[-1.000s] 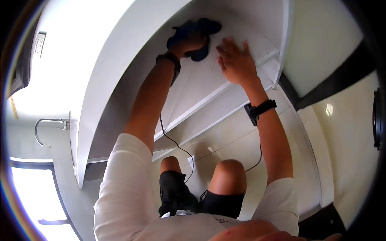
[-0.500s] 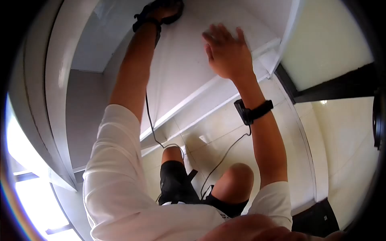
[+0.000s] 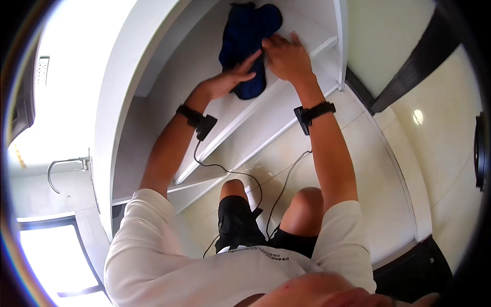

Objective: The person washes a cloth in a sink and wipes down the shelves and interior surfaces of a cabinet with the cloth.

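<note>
The blue cloth (image 3: 244, 43) lay on the shelf (image 3: 202, 66). You seemed to be arranging it: left hand (image 3: 225, 84) ungripped, fingers spread; right hand (image 3: 288, 59) curled at its edge, grip unclear. Lifting called for closed fingers.

We see one cloth (image 3: 239, 38), deep blue with darker, almost black patches and edges. It lies on the pale shelf (image 3: 200, 66), loosely spread rather than balled up, in an uneven, elongated shape. One rounded lobe sticks out at the top right, and the bottom narrows to a rounded end near the shelf's front edge. Its surface looks soft and rumpled to us, and part of its lower middle is hidden.
</note>
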{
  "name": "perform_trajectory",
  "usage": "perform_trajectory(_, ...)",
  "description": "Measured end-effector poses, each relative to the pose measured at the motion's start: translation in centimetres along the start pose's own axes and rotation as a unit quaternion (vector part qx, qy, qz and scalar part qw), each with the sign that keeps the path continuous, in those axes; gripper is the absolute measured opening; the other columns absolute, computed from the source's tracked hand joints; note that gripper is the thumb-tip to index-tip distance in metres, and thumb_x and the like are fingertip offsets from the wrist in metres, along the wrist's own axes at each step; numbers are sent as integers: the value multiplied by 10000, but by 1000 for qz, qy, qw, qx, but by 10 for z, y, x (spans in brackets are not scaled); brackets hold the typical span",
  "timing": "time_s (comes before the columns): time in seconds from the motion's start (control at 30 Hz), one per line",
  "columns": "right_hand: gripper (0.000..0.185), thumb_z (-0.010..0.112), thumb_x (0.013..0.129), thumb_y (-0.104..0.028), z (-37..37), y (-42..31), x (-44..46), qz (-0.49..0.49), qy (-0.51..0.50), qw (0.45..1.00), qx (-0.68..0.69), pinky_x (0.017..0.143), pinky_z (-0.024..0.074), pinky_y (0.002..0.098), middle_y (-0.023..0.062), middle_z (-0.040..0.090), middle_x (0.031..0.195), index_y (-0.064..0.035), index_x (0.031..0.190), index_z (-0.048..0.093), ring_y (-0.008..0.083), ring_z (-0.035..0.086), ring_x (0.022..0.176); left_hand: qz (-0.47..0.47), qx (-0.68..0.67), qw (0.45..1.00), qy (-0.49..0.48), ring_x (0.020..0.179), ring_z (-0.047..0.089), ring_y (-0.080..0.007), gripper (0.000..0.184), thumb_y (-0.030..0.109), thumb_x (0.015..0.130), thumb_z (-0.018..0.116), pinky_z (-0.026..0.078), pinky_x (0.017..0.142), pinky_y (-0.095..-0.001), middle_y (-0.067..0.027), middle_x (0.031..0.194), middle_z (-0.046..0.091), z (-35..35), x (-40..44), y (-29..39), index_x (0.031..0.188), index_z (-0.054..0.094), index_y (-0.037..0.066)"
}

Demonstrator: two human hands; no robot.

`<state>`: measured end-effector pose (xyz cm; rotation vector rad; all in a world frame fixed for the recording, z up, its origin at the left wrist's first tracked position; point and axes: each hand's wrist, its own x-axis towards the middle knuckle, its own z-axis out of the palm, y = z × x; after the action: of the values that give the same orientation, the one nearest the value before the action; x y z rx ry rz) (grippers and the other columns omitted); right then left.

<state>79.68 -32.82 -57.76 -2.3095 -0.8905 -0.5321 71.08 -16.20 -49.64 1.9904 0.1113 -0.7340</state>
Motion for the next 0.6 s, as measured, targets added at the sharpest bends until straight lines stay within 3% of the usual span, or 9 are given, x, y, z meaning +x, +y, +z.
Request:
perform_trajectory(0.1,259,501,843,-208,1,4,9,-26,43,999,4,991,348,527,83,624,1027,-113,1083,522,266,583,1035,17,-26,999,-14,1418,-64,-280,759,494,893,506,-26,1127,-413,-75,1551,-3,28,-43,-1,1482,79,278)
perform_trajectory(0.2,282,493,866,-252,-2,-1,8,20,-31,999,-18,996,327,527,82,586,1060,-111,1111,498,276,569,1037,-35,34,998,36,1421,11,-275,724,454,920,485,6,1134,-388,-88,1548,31,54,-86,-25,1484,80,247)
perform_trajectory(0.27,335,481,886,-285,-11,-8,10,71,-26,996,53,1011,305,521,79,524,1224,-122,1179,475,283,536,1105,-29,17,998,56,1419,49,-272,721,428,929,483,26,1134,-387,-104,1544,53,68,-116,-37,1485,70,227)
perform_trajectory(0.3,394,495,870,-283,-7,-20,2,40,72,996,-28,1047,259,526,76,466,1327,-139,1236,490,270,469,1212,-23,4,998,65,1416,87,-270,718,403,938,480,46,1134,-386,-120,1539,76,74,-124,-40,1486,60,206)
perform_trajectory(0.33,394,495,870,-283,0,-32,-3,35,69,997,-30,1047,259,526,76,466,1327,-139,1236,490,270,469,1212,-21,-2,998,66,1416,87,-270,718,403,938,480,46,1134,-386,-120,1539,76,75,-125,-47,1486,60,206)
perform_trajectory(0.4,440,526,838,-262,13,-70,-11,-188,-54,980,-30,1070,208,564,63,429,1387,-160,1266,515,231,373,1309,46,-9,992,117,1400,160,-257,711,361,952,470,91,1128,-379,-156,1513,170,74,-126,-60,1486,40,171)
perform_trajectory(0.47,433,534,814,-224,53,-101,-17,-206,-201,950,122,1059,212,574,41,424,1405,-173,1244,556,204,336,1331,22,-70,990,119,1389,190,-232,708,235,950,490,131,1118,-367,-168,1474,259,70,-126,-65,1485,36,144)
perform_trajectory(0.57,440,468,836,-186,29,-84,14,-199,-259,945,26,1067,196,561,2,407,1427,-243,1265,547,178,338,1334,90,-88,977,175,1355,269,-227,714,-24,854,517,213,1087,-353,-160,1424,349,73,-130,-63,1466,187,137)
perform_trajectory(0.6,427,427,860,-196,32,-67,26,-183,-249,950,-34,1079,162,569,-16,403,1431,-283,1260,551,166,346,1334,87,-98,975,179,1355,269,-227,714,-24,854,517,213,1087,-353,-160,1424,349,71,-131,-70,1466,187,137)
